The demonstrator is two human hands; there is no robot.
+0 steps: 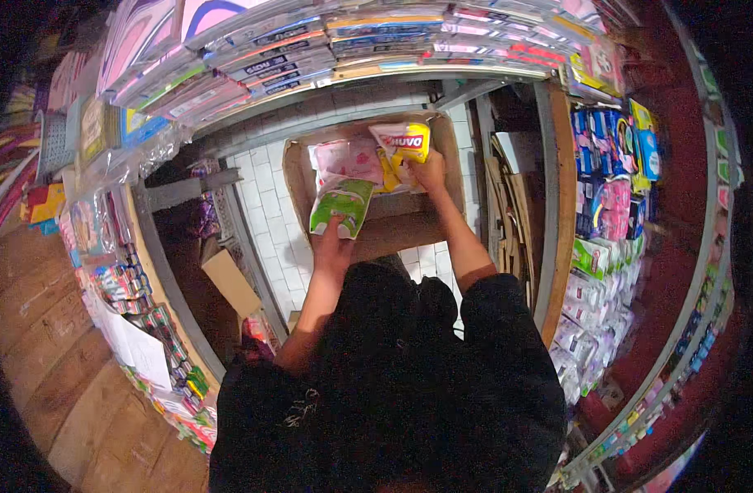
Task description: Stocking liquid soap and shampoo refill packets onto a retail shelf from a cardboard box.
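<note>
My left hand (335, 246) grips a green and white soft packet (342, 203) by its near end, with the thumb on top. The packet is held over the left part of an open cardboard box (395, 231). In my right hand (429, 169) is a yellow and white plastic packet (404, 140) with a red label, raised at the far right part of the box. Pink and white packets (349, 157) lie inside the box at the back. Another yellow packet (387, 171) shows beside my right hand, partly covered.
Stacked plastic-wrapped packs (376, 37) fill the shelf ahead. Packaged goods (604, 246) line the right shelf, and small items (124, 283) the left. Metal frame bars (546, 203) border the white tiled floor (259, 179). Flattened cardboard (506, 215) leans at right; a small carton (232, 282) sits at left.
</note>
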